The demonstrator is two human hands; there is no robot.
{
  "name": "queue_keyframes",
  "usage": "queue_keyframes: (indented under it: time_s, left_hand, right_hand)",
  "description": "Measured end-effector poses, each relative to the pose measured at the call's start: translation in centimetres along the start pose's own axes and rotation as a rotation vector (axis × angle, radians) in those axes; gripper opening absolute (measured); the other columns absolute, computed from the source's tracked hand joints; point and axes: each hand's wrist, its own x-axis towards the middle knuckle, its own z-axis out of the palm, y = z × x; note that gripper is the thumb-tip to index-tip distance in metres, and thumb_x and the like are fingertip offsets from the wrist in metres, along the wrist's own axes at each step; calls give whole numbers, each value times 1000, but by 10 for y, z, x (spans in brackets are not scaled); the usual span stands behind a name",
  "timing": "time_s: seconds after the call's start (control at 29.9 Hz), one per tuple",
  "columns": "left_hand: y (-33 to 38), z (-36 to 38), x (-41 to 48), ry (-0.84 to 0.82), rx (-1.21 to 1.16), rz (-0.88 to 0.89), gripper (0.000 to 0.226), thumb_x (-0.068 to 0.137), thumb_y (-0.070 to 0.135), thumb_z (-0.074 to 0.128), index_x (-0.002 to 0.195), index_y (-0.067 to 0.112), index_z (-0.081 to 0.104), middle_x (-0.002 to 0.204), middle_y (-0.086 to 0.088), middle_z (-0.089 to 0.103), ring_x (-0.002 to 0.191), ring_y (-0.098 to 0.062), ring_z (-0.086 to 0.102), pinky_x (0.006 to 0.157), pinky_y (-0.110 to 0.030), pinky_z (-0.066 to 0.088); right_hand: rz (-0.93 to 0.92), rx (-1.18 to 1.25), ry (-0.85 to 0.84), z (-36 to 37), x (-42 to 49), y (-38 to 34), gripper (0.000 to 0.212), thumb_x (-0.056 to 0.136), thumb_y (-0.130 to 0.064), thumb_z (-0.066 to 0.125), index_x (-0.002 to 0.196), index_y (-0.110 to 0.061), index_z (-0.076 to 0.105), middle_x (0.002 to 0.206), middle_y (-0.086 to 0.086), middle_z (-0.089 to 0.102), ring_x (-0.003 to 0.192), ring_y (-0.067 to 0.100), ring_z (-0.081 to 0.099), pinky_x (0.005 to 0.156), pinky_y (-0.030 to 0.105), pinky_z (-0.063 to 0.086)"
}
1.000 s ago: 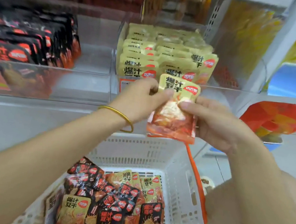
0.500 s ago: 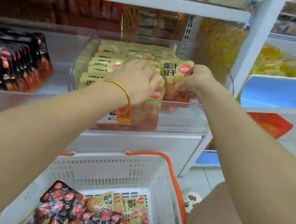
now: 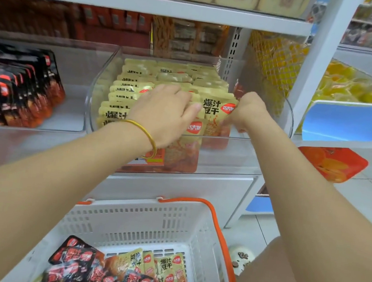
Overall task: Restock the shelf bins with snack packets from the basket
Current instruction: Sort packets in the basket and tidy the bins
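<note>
A clear shelf bin [image 3: 284, 120] holds rows of yellow snack packets [image 3: 138, 80]. Both my hands are inside it at the front. My left hand [image 3: 167, 112], with a gold bangle on the wrist, lies with fingers spread over the front packets and touches a yellow packet [image 3: 217, 111]. My right hand [image 3: 246, 112] pinches that packet's right edge, fingers curled. Below, a white basket [image 3: 137, 217] with orange handles holds several black and yellow packets [image 3: 115, 271].
A second clear bin [image 3: 76, 67] at the left holds black-and-red packets [image 3: 14, 90]. Shelves above carry more goods. A white upright post [image 3: 313, 63] stands right of the bin. An orange packet [image 3: 333, 162] lies on the floor at the right.
Both hands carried the yellow packet from above the basket up into the bin. Over the last half second they have settled it lower at the front of the right row.
</note>
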Motion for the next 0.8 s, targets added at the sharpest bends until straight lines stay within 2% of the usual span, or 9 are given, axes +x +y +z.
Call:
queue_keyframes:
  time_s: [0.13, 0.2, 0.27, 0.33, 0.4, 0.47, 0.57, 0.67, 0.8]
  left_hand:
    - [2, -13, -55, 294, -198, 196, 42, 93, 31, 32, 112, 9, 62, 117, -5, 61, 112, -23, 51, 98, -32, 34]
    - [-6, -7, -97, 287, -244, 243, 32, 93, 21, 38, 108, 7, 63, 112, -4, 63, 107, -21, 53, 94, -28, 35]
    - [-22, 11, -139, 143, -240, 220, 30, 91, 19, 39, 105, 10, 63, 109, -2, 63, 104, -21, 54, 91, -29, 38]
    - [-46, 36, -176, -64, -205, 150, 31, 88, 21, 38, 102, 13, 64, 107, 0, 64, 100, -22, 56, 88, -34, 44]
    - [-71, 59, -202, -280, -128, 62, 37, 83, 26, 34, 100, 15, 66, 106, 1, 66, 99, -25, 59, 90, -37, 48]
    - [-91, 74, -216, -444, -84, -26, 42, 82, 29, 32, 105, 16, 65, 111, -1, 65, 108, -26, 57, 97, -39, 45]
    - [-101, 86, -221, -545, -63, -100, 31, 91, 21, 43, 115, 15, 62, 119, -3, 60, 116, -24, 51, 100, -39, 41]
    - [-100, 97, -220, -586, -31, -121, 29, 94, 21, 44, 120, 16, 58, 124, -2, 55, 118, -22, 47, 98, -38, 41]
    - [-102, 114, -220, -694, 96, -99, 26, 95, 23, 40, 116, 16, 53, 121, -3, 51, 115, -22, 45, 96, -39, 43]
  right_hand:
    - [-229, -16, 369, -7, -66, 4, 39, 79, -21, 75, 107, -12, 48, 113, 12, 57, 104, 31, 56, 84, 42, 47]
    - [-411, 75, 371, 9, -107, 7, 24, 80, -17, 69, 89, -18, 47, 98, 9, 60, 93, 29, 57, 81, 44, 47]
    - [-491, 49, 148, 44, -132, 10, 25, 80, -16, 68, 77, -23, 44, 87, 5, 59, 87, 27, 59, 78, 42, 48]
    - [-455, -86, -215, 89, -140, 11, 24, 84, -19, 67, 73, -24, 45, 82, 2, 59, 84, 27, 64, 70, 39, 52]
    - [-361, -293, -542, 139, -136, 19, 7, 90, -19, 61, 85, -14, 60, 86, 9, 67, 81, 29, 70, 64, 38, 55]
    - [-322, -500, -731, 183, -129, 38, 19, 93, -14, 56, 99, 2, 64, 90, 16, 71, 74, 28, 71, 61, 36, 57]
    - [-330, -714, -811, 232, -123, 79, 16, 93, -8, 53, 104, 1, 59, 93, 14, 65, 69, 23, 57, 59, 28, 47]
    - [-239, -703, -836, 275, -119, 115, 9, 96, -15, 52, 93, -6, 50, 88, 9, 53, 70, 21, 48, 52, 23, 37]
    - [-7, -346, -798, 335, -117, 141, 48, 96, -19, 53, 138, -3, 35, 133, 16, 49, 115, 29, 52, 91, 35, 44]
